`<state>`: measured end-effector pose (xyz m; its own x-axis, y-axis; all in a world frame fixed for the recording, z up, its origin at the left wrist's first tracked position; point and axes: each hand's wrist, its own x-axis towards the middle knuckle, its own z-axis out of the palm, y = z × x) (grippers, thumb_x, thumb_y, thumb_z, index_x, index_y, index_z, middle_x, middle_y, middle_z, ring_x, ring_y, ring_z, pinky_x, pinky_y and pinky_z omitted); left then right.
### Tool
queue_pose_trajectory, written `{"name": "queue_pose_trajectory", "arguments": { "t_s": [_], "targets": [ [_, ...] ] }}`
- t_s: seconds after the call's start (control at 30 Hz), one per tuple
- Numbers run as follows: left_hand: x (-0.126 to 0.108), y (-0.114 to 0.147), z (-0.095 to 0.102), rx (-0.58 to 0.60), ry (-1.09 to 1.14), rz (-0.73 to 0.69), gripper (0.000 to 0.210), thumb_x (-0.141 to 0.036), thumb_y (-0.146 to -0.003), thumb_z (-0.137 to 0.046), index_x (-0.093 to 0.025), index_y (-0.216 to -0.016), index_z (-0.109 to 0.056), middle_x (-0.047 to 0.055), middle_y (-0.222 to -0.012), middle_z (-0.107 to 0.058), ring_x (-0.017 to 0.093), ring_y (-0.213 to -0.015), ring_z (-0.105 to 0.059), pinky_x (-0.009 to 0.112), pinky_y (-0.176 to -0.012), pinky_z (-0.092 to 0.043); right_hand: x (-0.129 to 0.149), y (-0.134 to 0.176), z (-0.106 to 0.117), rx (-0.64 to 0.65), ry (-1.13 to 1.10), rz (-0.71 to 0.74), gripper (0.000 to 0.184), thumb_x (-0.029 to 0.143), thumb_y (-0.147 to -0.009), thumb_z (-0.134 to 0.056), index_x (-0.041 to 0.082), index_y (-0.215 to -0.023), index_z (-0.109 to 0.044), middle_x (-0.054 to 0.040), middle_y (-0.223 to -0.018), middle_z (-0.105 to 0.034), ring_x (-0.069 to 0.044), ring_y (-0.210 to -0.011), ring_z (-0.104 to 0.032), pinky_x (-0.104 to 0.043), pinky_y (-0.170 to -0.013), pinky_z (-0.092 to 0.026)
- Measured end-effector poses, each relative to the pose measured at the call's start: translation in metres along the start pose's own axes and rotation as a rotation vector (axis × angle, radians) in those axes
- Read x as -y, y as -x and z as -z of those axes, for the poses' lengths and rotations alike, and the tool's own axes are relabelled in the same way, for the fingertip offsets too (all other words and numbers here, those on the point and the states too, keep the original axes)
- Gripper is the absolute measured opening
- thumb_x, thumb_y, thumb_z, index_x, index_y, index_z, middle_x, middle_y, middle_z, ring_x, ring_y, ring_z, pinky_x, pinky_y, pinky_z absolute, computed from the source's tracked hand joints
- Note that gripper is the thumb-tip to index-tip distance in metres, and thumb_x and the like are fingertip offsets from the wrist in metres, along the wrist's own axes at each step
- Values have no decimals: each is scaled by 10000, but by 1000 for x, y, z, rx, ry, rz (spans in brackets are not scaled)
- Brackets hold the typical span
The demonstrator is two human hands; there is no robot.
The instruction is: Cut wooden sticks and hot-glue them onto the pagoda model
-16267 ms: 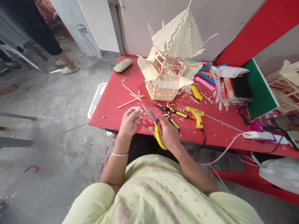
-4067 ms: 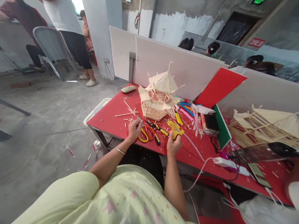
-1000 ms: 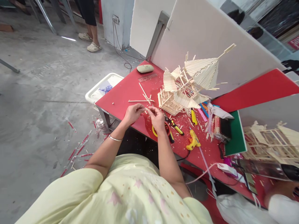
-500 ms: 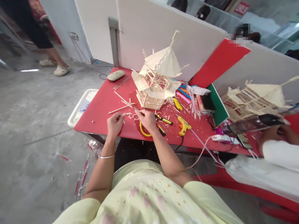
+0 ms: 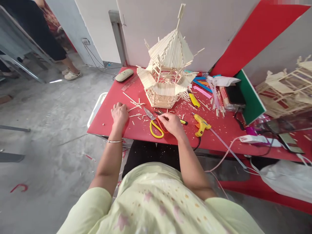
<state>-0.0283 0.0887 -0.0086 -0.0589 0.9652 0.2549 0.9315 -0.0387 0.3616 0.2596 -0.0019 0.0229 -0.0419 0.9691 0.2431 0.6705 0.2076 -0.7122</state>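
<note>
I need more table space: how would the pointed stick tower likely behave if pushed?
The stick tower is probably light for its size: gaps show through its middle. Thin sticks jutting beside its roof could snap. Pushed low, it may slide rather than tip; its base is far broader than its peak.

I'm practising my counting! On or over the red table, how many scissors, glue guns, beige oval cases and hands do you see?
Scissors: 1 pair
Glue guns: 1
Beige oval cases: 1
Hands: 2, left hand and right hand
Total: 5
</note>
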Motion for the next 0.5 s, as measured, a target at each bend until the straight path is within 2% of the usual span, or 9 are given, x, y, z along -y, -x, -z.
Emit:
{"name": "queue_pose_trajectory", "arguments": {
  "t_s": [0.1, 0.17, 0.2, 0.27, 0.33, 0.43, 0.5],
  "targets": [
    [-7, 7, 9, -37, 82, -7, 98, -222, -890, -559, -204, -870, -653, 161, -1047, -698, 354, -1075, -620, 507, -916, -459, 9, 3, 2, 2, -5, 32, 274, 432, -961, -580, 255, -907, -782, -36, -895, -779, -205, -785, -683, -313, -717, -458],
    [-19, 23, 18, -82, 327, 4, 104, -214, -900, -531, -211, -913, -634, 108, -933, -716, 275, -940, -669, 421, -842, -509, 15, 4, 5, -4, -56, 27, 274, 447, -959, -584, 257, -940, -780, -35, -915, -776, -203, -812, -686, -314, -741, -473],
    [-27, 33, 23, -38, 509, 11, 95, -241, -910, -539, -217, -929, -629, 75, -873, -721, 231, -842, -681, 369, -781, -529, 18, 4, 5, -5, -109, 9, 287, 470, -954, -589, 256, -986, -778, -33, -918, -773, -197, -812, -685, -311, -741, -480],
    [-48, 53, 32, 132, 893, 29, 102, -311, -906, -596, -211, -919, -613, 33, -751, -708, 170, -634, -660, 295, -621, -529, 25, 4, 5, -7, -258, -36, 357, 528, -928, -616, 251, -1103, -757, -23, -911, -759, -180, -792, -674, -292, -720, -493],
    [-73, 70, 40, 360, 1158, 35, 199, -371, -866, -698, -187, -899, -629, 35, -709, -710, 145, -546, -649, 255, -528, -511, 34, 4, 6, 5, -427, -66, 425, 575, -894, -647, 240, -1136, -744, -8, -876, -734, -159, -755, -651, -268, -681, -492],
    [-105, 85, 46, 671, 1422, 77, 359, -464, -793, -800, -174, -912, -626, 62, -739, -738, 152, -508, -668, 220, -432, -470, 46, 4, 10, -2, -611, -78, 402, 612, -867, -667, 225, -938, -753, 20, -736, -663, -122, -642, -577, -241, -596, -454],
    [-116, 88, 46, 780, 1529, 125, 396, -490, -786, -809, -160, -920, -635, 74, -748, -746, 155, -516, -683, 213, -436, -490, 49, 5, 15, -51, -670, -108, 400, 620, -851, -685, 223, -812, -717, 38, -634, -591, -98, -541, -495, -234, -511, -390]
  ]
}}
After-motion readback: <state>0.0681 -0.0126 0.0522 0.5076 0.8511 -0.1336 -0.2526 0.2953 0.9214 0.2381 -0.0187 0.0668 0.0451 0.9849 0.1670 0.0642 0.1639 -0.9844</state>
